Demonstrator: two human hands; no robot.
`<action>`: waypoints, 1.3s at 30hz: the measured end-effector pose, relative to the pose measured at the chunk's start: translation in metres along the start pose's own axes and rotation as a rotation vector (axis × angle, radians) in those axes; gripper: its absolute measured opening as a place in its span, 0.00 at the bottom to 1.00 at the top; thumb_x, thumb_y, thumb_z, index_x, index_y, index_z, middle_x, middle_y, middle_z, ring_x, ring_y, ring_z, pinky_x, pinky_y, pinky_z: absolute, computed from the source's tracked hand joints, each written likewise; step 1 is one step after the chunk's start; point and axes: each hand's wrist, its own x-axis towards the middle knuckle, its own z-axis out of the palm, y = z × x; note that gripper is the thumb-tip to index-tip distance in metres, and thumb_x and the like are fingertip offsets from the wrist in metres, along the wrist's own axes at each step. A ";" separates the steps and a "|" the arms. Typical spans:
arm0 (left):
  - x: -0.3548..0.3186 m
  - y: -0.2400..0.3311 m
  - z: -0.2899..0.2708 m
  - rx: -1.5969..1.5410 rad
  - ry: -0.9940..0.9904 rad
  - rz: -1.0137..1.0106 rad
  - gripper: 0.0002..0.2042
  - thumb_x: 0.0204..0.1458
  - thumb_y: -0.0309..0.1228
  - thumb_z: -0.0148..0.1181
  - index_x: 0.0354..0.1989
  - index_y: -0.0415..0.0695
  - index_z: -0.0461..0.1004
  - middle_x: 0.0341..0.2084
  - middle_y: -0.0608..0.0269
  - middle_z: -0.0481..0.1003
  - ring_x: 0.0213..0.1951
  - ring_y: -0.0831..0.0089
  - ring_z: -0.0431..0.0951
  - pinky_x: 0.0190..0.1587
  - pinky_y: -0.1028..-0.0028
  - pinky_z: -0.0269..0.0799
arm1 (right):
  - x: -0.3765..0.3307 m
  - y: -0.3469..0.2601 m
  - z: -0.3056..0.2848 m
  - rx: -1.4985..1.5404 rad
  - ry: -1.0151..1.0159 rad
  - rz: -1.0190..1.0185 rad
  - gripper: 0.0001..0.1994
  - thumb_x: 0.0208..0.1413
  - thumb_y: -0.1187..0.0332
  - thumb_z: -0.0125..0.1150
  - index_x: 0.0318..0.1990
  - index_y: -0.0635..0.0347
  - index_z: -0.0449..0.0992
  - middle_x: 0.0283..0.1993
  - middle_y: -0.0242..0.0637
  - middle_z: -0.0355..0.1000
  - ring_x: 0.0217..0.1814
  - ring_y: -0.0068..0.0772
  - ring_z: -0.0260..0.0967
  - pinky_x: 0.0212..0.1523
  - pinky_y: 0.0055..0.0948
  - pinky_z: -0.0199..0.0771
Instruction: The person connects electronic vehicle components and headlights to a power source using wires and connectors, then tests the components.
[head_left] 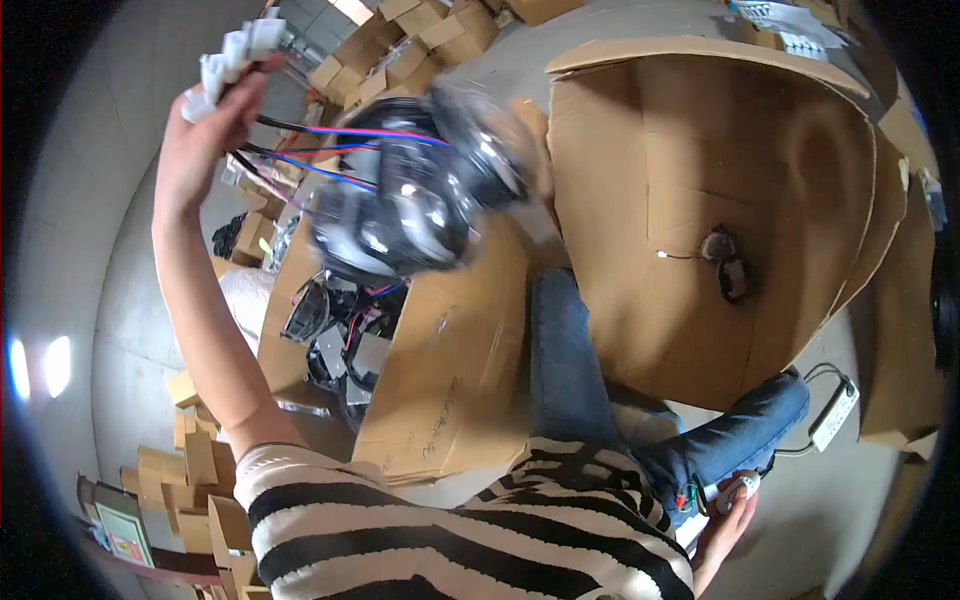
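My left hand [225, 120] is raised at the upper left, its fingers closed round several wire leads [285, 125]. White pieces [235, 50] show along its fingers; whether they are connectors or finger covers I cannot tell. From the red, blue and black leads a bunch of round lamp-like units [410, 200] in clear plastic stretches to the right, smeared by motion. Low at the right, my right hand [730, 520] is curled beside my knee, at a small white piece [740, 487]. Red and green wire ends [685, 497] show next to it.
An open cardboard box [480, 300] holds more dark wired units [350, 345] on the left. In the large box [700, 340] at right lies a small round unit with a lead [718, 245]. A white power strip [835, 415] lies on the floor; stacked cartons [400, 65] stand behind.
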 end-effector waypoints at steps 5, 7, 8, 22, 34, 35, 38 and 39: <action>0.029 -0.092 -0.035 -0.062 0.334 -0.139 0.11 0.47 0.35 0.50 0.37 0.44 0.71 0.15 0.78 0.59 0.14 0.88 0.52 0.16 0.85 0.46 | 0.001 -0.010 0.017 -0.121 -0.066 -0.035 0.17 0.51 0.60 0.44 0.44 0.61 0.60 0.31 0.33 0.62 0.31 0.22 0.58 0.30 0.18 0.59; 0.035 -0.137 -0.027 0.051 0.349 -0.182 0.10 0.44 0.37 0.53 0.27 0.44 0.73 0.13 0.74 0.63 0.14 0.85 0.59 0.15 0.82 0.52 | 0.001 -0.012 0.020 -0.140 -0.073 -0.033 0.16 0.52 0.60 0.44 0.43 0.61 0.61 0.30 0.33 0.61 0.31 0.21 0.58 0.29 0.17 0.59; 0.037 -0.160 -0.019 0.216 0.346 -0.236 0.11 0.42 0.39 0.54 0.22 0.42 0.72 0.12 0.71 0.65 0.14 0.81 0.62 0.16 0.79 0.56 | 0.000 -0.013 0.021 -0.138 -0.075 -0.026 0.16 0.52 0.60 0.44 0.43 0.61 0.61 0.30 0.32 0.61 0.30 0.21 0.58 0.28 0.17 0.58; 0.030 -0.163 0.089 0.409 -0.612 -0.218 0.30 0.39 0.38 0.57 0.51 0.38 0.57 0.43 0.60 0.65 0.42 0.72 0.66 0.45 0.74 0.60 | 0.004 -0.026 0.046 -0.280 -0.178 -0.007 0.11 0.52 0.63 0.43 0.38 0.60 0.61 0.25 0.29 0.60 0.22 0.16 0.54 0.20 0.14 0.53; 0.007 0.087 0.438 0.260 -1.530 0.966 0.11 0.44 0.35 0.48 0.24 0.40 0.71 0.18 0.52 0.70 0.25 0.57 0.71 0.32 0.64 0.66 | 0.016 -0.057 0.051 -0.587 -0.225 -0.042 0.12 0.46 0.69 0.48 0.39 0.63 0.61 0.24 0.34 0.63 0.25 0.24 0.60 0.28 0.21 0.61; 0.007 0.080 0.477 0.206 -1.498 0.921 0.11 0.43 0.35 0.48 0.25 0.40 0.70 0.20 0.52 0.71 0.26 0.58 0.72 0.32 0.64 0.66 | 0.018 -0.058 0.049 -0.591 -0.182 -0.038 0.12 0.47 0.70 0.46 0.39 0.65 0.60 0.23 0.33 0.62 0.24 0.23 0.59 0.27 0.21 0.60; 0.008 0.043 0.585 0.035 -1.447 0.547 0.11 0.46 0.34 0.51 0.33 0.39 0.70 0.20 0.60 0.73 0.21 0.74 0.71 0.29 0.75 0.67 | 0.034 -0.058 0.047 -0.462 -0.014 0.173 0.14 0.46 0.69 0.46 0.39 0.68 0.59 0.21 0.32 0.61 0.23 0.19 0.59 0.25 0.20 0.60; 0.004 0.026 0.616 -0.046 -1.504 0.213 0.11 0.46 0.33 0.51 0.32 0.39 0.70 0.19 0.63 0.72 0.19 0.80 0.70 0.26 0.79 0.66 | 0.040 -0.058 0.046 -0.572 -0.014 0.164 0.14 0.46 0.68 0.47 0.38 0.68 0.59 0.21 0.33 0.62 0.23 0.20 0.59 0.26 0.20 0.60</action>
